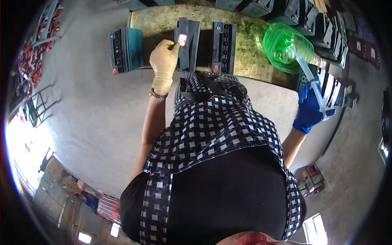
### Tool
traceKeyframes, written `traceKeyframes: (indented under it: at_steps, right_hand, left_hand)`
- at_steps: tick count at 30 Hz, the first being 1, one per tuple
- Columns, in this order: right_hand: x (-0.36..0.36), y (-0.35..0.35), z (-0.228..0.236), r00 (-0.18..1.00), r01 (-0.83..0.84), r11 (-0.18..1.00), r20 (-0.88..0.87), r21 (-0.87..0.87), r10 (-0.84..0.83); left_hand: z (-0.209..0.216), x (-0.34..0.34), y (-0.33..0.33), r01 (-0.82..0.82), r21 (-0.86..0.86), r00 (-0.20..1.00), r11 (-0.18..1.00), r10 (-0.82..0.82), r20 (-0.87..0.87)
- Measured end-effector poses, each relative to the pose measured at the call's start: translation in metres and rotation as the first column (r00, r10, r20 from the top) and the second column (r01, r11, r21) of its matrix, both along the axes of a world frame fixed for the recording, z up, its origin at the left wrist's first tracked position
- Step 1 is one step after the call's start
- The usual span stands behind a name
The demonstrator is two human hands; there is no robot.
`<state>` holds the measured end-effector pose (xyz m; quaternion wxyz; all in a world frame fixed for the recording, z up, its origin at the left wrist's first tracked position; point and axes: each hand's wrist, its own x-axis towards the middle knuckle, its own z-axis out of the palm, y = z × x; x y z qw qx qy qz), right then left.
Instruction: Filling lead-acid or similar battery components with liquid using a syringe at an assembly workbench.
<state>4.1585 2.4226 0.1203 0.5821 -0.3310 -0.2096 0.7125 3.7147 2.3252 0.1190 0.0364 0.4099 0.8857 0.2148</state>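
My left hand (164, 61), in a cream glove, is closed, with thumb and forefinger pinching the edge of a small white card with a red rim (182, 39). Behind the card stands a dark grey battery (191, 53). My right hand (309, 107), in a blue glove, is wrapped round a long clear plastic syringe (313, 83). The syringe slants up and left, its far end at the translucent green plastic tub (269, 43). Two more batteries flank the middle one: a green-sided battery (134, 49) on the left and a dark battery (230, 48) with a row of round caps on the right.
Everything stands on a stained yellowish bench (251, 61). Rows of batteries (286, 14) fill the far right, and others run down past my right hand. A metal rack (40, 104) is off to the left. Grey concrete floor (102, 110) lies around the bench.
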Motion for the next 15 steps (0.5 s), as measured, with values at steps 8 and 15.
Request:
traceKeyframes:
  at_steps: [8,15]
  right_hand:
    - [-0.084,0.003,0.016,0.930,-0.362,0.932,0.069,-0.011,0.362]
    - [-0.112,0.011,0.015,0.774,-0.633,0.773,0.072,0.049,0.630]
  left_hand:
    - [-0.017,0.045,0.076,0.585,0.316,0.807,0.747,-0.574,-0.139]
    - [-0.037,0.061,0.103,0.652,0.182,0.758,0.736,-0.639,-0.129]
